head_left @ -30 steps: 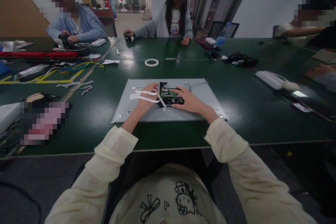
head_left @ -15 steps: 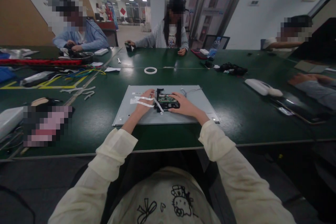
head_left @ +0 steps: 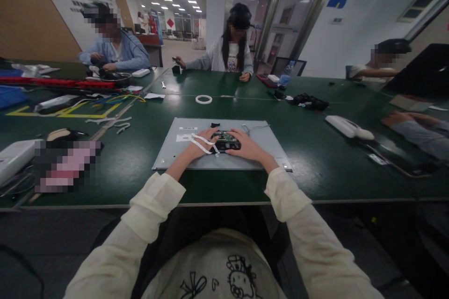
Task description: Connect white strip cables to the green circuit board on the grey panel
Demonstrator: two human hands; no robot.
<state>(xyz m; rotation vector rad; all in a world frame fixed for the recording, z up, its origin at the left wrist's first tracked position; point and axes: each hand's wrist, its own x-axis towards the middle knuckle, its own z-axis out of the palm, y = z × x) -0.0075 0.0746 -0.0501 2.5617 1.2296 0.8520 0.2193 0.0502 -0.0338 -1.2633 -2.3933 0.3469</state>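
Observation:
A green circuit board in a black housing lies on a flat grey metal panel. My right hand is curved around its right side, thumb at the near edge and fingers on the far edge. On the opposite side, my left hand presses its fingers and thumb against the housing's left edge. White flat strips loop over the back of that hand, one end by the board's near left corner. A small black part shows just beyond my left fingertips; the rest is hidden.
Beyond the panel lies a white ring, likely a tape roll. To the left are white strips, cables and a blurred pink item. A white device and a dark phone-like slab lie right. Several co-workers sit around the table.
My left hand has shifted right and closed in on the housing's left edge, covering most of the black part there. My right hand keeps its hold. The camera has tilted up slightly.

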